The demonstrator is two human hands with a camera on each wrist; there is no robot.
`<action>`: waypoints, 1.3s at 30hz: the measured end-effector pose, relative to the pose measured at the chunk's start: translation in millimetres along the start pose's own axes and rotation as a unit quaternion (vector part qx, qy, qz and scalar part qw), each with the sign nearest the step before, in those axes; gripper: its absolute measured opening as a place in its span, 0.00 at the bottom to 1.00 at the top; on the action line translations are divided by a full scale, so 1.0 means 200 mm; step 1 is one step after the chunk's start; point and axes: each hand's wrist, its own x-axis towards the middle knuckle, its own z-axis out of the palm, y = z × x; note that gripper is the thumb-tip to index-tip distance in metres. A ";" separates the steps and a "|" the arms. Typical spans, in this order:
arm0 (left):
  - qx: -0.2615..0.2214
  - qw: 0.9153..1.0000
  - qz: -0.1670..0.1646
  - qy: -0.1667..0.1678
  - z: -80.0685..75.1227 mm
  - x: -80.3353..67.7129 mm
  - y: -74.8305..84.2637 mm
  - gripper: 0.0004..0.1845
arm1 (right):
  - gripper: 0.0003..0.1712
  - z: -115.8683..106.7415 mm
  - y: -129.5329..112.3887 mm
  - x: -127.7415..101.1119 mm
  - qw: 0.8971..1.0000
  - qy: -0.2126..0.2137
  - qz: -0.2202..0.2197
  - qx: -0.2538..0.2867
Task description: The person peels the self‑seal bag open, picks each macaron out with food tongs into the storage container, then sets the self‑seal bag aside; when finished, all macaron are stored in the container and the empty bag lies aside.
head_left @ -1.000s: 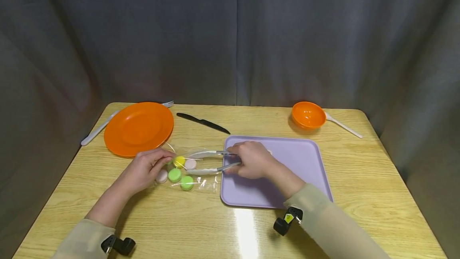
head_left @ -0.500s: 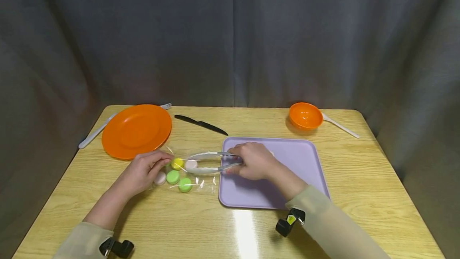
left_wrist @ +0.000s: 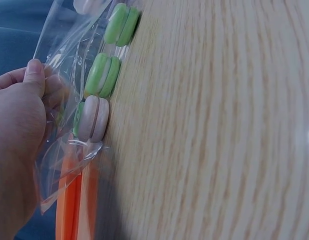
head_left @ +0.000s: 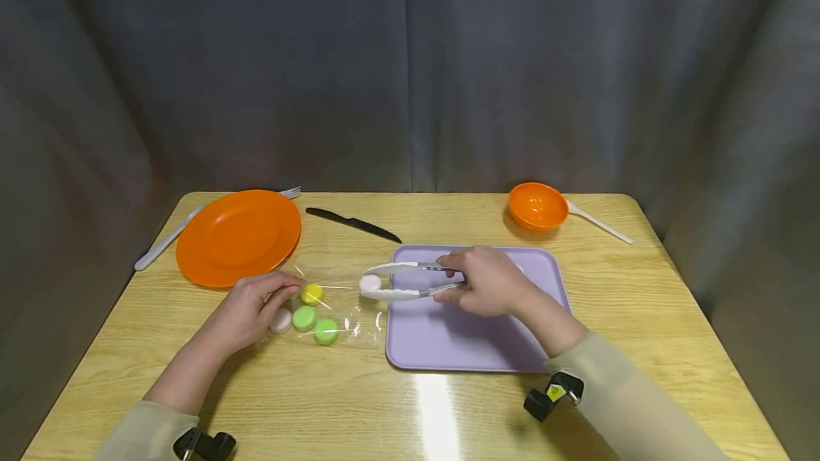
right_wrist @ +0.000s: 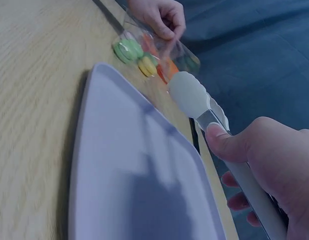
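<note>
Clear bag (head_left: 349,320): on worktop (head_left: 307,404), just beside left edge of lilac tray (head_left: 435,351); green, yellow and pale macarons (head_left: 304,318) inside. Tongs (head_left: 415,294): white tips, metal arms, above that edge; pale pink macaron (head_left: 370,283) between tips.

Head view: we look from above, forward and down, from farthest away, over the table (head_left: 307,404) to the curtain (head_left: 256,77).
Left wrist view: we look from close and low, tilted sideways, at the left hand (left_wrist: 19,115) and the bag (left_wrist: 69,35).
Right wrist view: we look closely along the right hand (right_wrist: 272,157) and the tongs (right_wrist: 239,175), across the tray (right_wrist: 119,130), toward the left hand.
Bag: we find it in all three views.
Tray: head and right wrist views share it.
</note>
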 end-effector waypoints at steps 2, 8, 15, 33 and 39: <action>-0.001 1.000 0.000 -0.001 0.00 0.00 0.00 0.11 | 0.27 -0.02 0.03 -0.03 1.000 0.004 0.003 0.001; 0.000 1.000 0.002 -0.003 0.00 0.00 0.00 0.12 | 0.22 -0.08 0.11 -0.10 1.000 0.021 0.017 -0.005; -0.004 1.000 0.004 -0.003 0.00 -0.01 -0.01 0.12 | 0.21 -0.11 0.20 -0.16 0.998 0.023 0.047 -0.029; -0.012 1.000 0.009 -0.006 0.01 0.00 0.00 0.12 | 0.21 -0.08 0.36 -0.20 0.994 0.011 0.096 -0.044; -0.004 1.000 0.002 -0.007 0.01 0.00 0.00 0.11 | 0.23 -0.08 0.38 -0.21 0.995 0.004 0.094 -0.030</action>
